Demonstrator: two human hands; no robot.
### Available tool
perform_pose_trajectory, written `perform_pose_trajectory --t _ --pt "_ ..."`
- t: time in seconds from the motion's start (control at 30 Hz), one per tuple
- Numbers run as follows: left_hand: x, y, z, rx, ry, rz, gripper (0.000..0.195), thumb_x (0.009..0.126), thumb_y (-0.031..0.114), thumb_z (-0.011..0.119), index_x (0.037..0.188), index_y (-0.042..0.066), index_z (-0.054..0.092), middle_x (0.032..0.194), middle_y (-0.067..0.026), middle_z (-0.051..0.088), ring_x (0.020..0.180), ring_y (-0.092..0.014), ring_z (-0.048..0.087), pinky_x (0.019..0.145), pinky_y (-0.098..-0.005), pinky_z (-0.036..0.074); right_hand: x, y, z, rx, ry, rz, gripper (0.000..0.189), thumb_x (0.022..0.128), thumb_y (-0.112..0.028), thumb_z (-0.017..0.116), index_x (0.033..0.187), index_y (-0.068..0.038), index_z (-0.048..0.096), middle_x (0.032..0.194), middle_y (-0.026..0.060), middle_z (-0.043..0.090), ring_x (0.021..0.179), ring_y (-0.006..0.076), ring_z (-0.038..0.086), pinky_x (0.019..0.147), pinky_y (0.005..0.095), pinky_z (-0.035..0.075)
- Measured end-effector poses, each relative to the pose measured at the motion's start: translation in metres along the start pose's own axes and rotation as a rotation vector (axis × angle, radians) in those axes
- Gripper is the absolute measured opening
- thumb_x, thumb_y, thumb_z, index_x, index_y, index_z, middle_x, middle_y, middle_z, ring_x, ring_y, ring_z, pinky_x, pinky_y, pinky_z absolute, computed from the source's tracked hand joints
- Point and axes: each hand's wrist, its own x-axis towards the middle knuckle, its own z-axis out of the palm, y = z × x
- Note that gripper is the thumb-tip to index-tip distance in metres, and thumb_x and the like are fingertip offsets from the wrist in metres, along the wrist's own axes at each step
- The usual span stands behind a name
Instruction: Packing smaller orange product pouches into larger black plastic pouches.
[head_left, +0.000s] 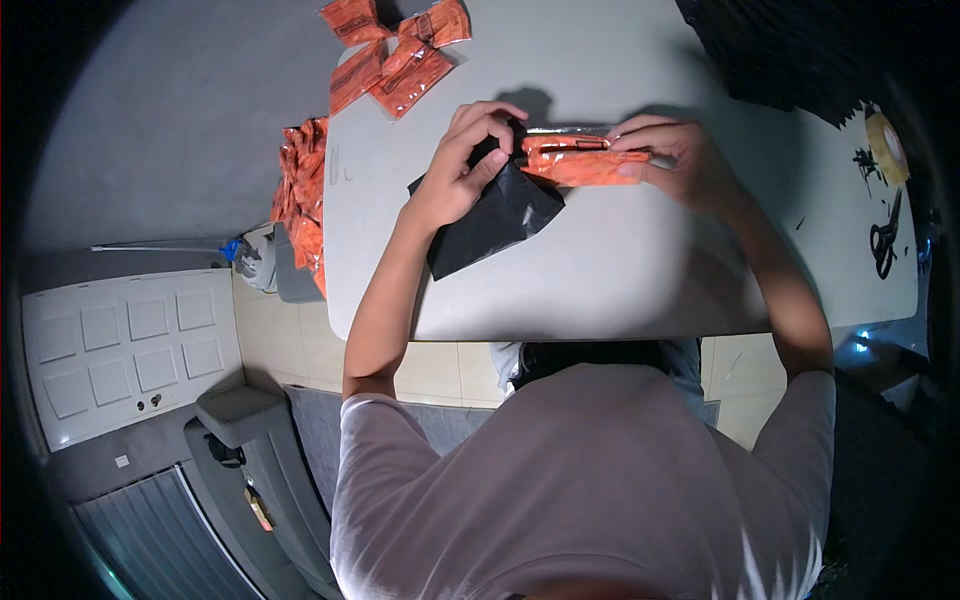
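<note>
My left hand (474, 161) grips the upper edge of a black plastic bag (491, 229), which lies slanted over the white table. With fingers and thumb, my right hand (671, 157) holds the right end of an orange item in clear, shiny plastic packaging (581, 169), folded lengthwise. Its left end meets the bag's edge beside my left fingers; whether it reaches inside the bag I cannot tell. Several flat orange packets (411, 79) in clear wrap lie at the table's far left corner, overlapping, with dark printing on them.
On the white table (600, 262) are black-handled scissors (885, 238) and a roll of tape (887, 148) at the right. A dark pile of black plastic (780, 52) covers the far right. More orange packets (302, 187) are heaped beside the table's left edge.
</note>
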Motion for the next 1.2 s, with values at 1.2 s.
perform_pose_trajectory --t 1.2 --pt "0.004 0.042 -0.003 0.044 -0.007 0.006 0.021 0.099 0.019 0.061 0.091 0.000 0.060 0.115 -0.0199 0.066 0.108 -0.032 0.064 0.097 -0.0395 0.047 -0.013 -0.035 0.030 -0.058 -0.001 0.025 0.016 0.091 -0.009 0.075 0.103 0.002 0.075 0.091 0.0117 0.076 0.069 0.0132 0.072 0.060 0.0259 0.059"
